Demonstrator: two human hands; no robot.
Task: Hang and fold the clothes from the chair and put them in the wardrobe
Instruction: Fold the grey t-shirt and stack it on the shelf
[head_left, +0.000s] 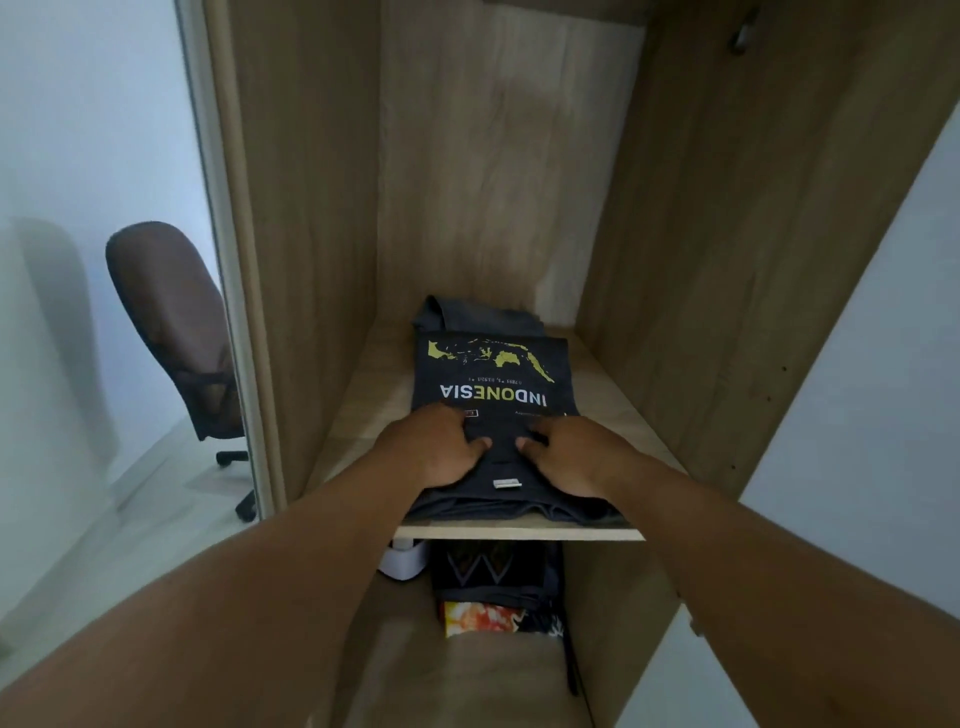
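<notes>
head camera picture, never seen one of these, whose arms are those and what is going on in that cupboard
The single picture comes from a wide-angle camera worn on a person's head, looking forward and down, so the two bare arms are the wearer's own. There is no machine. They reach into an open light-wood wardrobe. On its wooden shelf lies a folded dark T-shirt with a yellow map print and the word INDONESIA, on top of other dark folded cloth. The left hand and right hand rest on the shirt's near end; neither lifts anything. Below the shelf sit more folded clothes and a white object. A brown office chair stands to the left.
</notes>
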